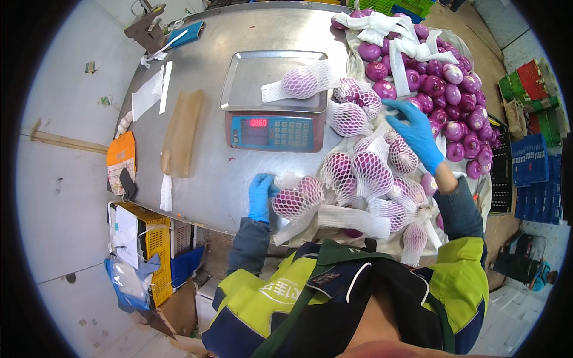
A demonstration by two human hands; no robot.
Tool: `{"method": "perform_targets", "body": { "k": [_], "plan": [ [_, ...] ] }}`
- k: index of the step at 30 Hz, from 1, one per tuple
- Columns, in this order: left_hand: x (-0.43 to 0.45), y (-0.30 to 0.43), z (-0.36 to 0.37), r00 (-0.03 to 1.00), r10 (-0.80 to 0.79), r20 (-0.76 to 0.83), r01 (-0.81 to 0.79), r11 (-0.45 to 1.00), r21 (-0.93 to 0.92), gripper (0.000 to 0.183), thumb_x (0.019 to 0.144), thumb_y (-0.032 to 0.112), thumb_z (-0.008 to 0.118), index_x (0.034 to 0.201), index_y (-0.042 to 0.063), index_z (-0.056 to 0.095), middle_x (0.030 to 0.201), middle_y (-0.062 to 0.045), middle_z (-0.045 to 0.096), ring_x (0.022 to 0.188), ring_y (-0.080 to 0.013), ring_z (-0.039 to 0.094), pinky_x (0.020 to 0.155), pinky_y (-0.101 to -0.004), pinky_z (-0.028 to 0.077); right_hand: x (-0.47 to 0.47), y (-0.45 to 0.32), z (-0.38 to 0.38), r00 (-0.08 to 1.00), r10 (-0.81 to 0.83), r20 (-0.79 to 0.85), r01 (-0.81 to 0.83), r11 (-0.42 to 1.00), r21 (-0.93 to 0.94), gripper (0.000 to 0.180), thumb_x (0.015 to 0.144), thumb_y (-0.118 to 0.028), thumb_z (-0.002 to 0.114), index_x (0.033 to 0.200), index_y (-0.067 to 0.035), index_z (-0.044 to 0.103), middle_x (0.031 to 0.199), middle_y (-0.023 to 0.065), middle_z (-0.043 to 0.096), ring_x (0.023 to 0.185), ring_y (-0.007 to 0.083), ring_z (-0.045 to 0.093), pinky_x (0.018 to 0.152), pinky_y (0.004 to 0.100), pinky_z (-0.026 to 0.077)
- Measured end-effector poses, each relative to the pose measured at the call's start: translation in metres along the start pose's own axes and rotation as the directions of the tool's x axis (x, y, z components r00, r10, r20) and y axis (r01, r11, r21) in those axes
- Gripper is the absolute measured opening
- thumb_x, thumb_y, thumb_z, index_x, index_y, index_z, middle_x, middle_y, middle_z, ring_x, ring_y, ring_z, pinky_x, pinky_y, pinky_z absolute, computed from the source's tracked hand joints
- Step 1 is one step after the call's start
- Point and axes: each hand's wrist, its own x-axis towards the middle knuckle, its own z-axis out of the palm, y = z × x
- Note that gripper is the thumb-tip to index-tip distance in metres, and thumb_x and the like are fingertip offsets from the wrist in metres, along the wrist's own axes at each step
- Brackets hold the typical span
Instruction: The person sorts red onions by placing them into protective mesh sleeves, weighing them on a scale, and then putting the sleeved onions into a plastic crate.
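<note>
My left hand, in a blue glove, is at the left end of a net sleeve of red onions near the table's front edge. Its fingers are curled against the netting; whether they grip it is hidden. My right hand, also gloved, reaches over the onions with thumb and fingers apart and nothing visible between them. Just left of it lie netted onions, with more netted onions below. One white-netted onion rests on the steel pan of a digital scale, its display lit.
Loose red onions are heaped at the right, with empty foam net sleeves over them. A brown paper strip, an orange packet and a tape-dispenser-like device are at the left. Blue crates stand beyond the table.
</note>
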Motion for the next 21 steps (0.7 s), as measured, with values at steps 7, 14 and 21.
{"method": "perform_targets", "body": {
  "k": [7, 14, 21],
  "plan": [
    [-0.065, -0.005, 0.024, 0.809, 0.46, 0.365, -0.56, 0.419, 0.715, 0.063, 0.078, 0.038, 0.073, 0.13, 0.01, 0.05, 0.126, -0.018, 0.048, 0.117, -0.0335, 0.044, 0.097, -0.0449, 0.038, 0.143, -0.016, 0.152, 0.83, -0.526, 0.187, 0.541, 0.676, -0.5, 0.083, 0.062, -0.032, 0.083, 0.137, -0.025, 0.049, 0.136, 0.025, 0.044, 0.119, 0.0396, 0.049, 0.098, 0.0435, 0.045],
    [-0.079, -0.034, 0.041, 0.747, 0.418, 0.518, -0.567, -0.008, 0.824, 0.092, 0.061, 0.047, 0.082, 0.139, 0.016, 0.045, 0.138, -0.018, 0.04, 0.127, -0.0422, 0.034, 0.103, -0.0531, 0.03, 0.15, 0.011, 0.154, 0.978, -0.091, 0.186, 0.101, 0.994, -0.042, 0.077, 0.058, -0.044, 0.083, 0.124, -0.013, 0.058, 0.115, 0.0219, 0.061, 0.106, 0.0338, 0.061, 0.092, 0.0399, 0.049],
    [-0.06, -0.011, 0.032, 0.671, 0.349, 0.654, -0.723, 0.112, 0.682, 0.08, 0.067, 0.038, 0.082, 0.132, 0.008, 0.049, 0.132, -0.02, 0.045, 0.122, -0.0397, 0.041, 0.1, -0.0502, 0.034, -0.135, 0.027, -0.022, 0.949, 0.28, 0.146, -0.166, 0.049, 0.985, 0.046, 0.096, -0.021, 0.055, 0.137, -0.002, 0.046, 0.13, 0.0085, 0.057, 0.117, 0.0172, 0.055, 0.103, 0.0315, 0.042]
  ]
}}
